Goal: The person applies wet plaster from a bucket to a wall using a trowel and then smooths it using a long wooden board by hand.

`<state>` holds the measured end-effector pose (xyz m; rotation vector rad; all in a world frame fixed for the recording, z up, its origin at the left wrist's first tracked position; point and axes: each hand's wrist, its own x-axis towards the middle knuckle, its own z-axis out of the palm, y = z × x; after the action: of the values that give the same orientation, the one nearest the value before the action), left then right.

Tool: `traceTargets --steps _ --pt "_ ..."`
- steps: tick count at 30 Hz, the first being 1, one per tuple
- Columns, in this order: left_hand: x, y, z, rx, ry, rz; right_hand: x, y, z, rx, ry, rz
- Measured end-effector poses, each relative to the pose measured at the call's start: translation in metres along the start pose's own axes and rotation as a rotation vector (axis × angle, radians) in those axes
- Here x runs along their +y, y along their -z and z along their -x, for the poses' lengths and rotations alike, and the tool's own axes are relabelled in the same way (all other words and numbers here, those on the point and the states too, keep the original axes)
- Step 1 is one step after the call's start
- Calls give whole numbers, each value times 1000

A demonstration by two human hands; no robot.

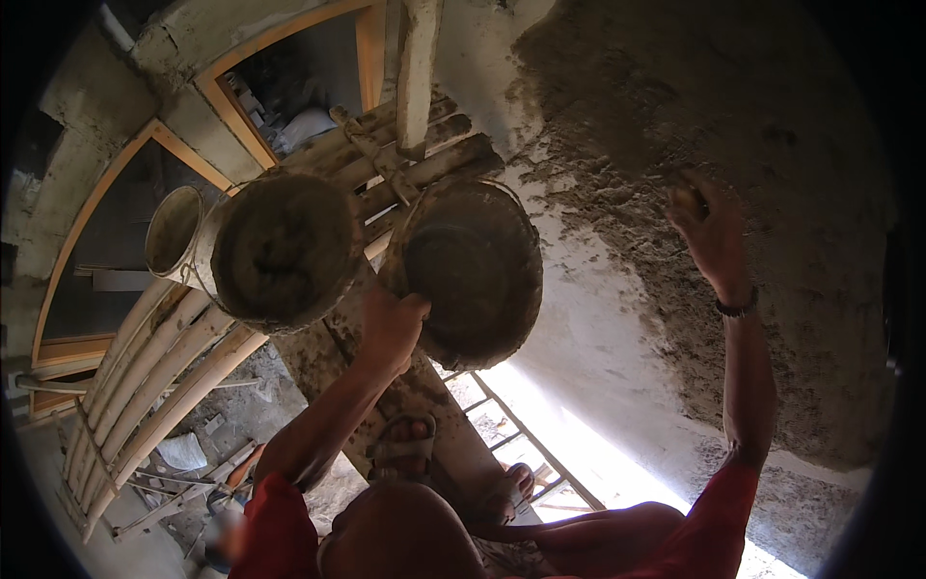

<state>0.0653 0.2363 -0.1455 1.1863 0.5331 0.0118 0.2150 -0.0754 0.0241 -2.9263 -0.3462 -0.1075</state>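
My left hand (pixel 391 326) is closed on the near left rim of a round, mortar-crusted pan (pixel 473 275). A dark, smooth layer lies in the bottom of that pan. Raised at the wall, my right hand (pixel 709 227) has its fingers curled round something tan, perhaps a handle; the rest of it is lost in shadow. Rough wet mortar (pixel 627 183) covers the wall beside this hand, with a paler bare patch (pixel 588 309) to its left. A second round pan (pixel 285 251), full of grey-brown mortar, stands left of the first.
A pale bucket (pixel 176 232) is beside the full pan. My feet stand on a mud-stained plank (pixel 347 405). Round poles (pixel 183 357) run along the left, above a littered floor. A ladder (pixel 511 429) shows below right. An upright post (pixel 418 77) rises beyond the pans.
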Motion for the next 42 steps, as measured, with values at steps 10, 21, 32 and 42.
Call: traceTargets --steps 10,21,32,42 --pt "12 -36 -3 -55 -104 -62 -31 -117 84 -261 475 311" --pt "32 -32 -6 -57 -11 -9 -37 -73 75 -244 375 -241" --pt "19 -20 -7 -48 -59 14 40 49 -26 -6 -160 -201" --pt "17 -29 1 -109 17 -100 7 21 64 -85 235 32"
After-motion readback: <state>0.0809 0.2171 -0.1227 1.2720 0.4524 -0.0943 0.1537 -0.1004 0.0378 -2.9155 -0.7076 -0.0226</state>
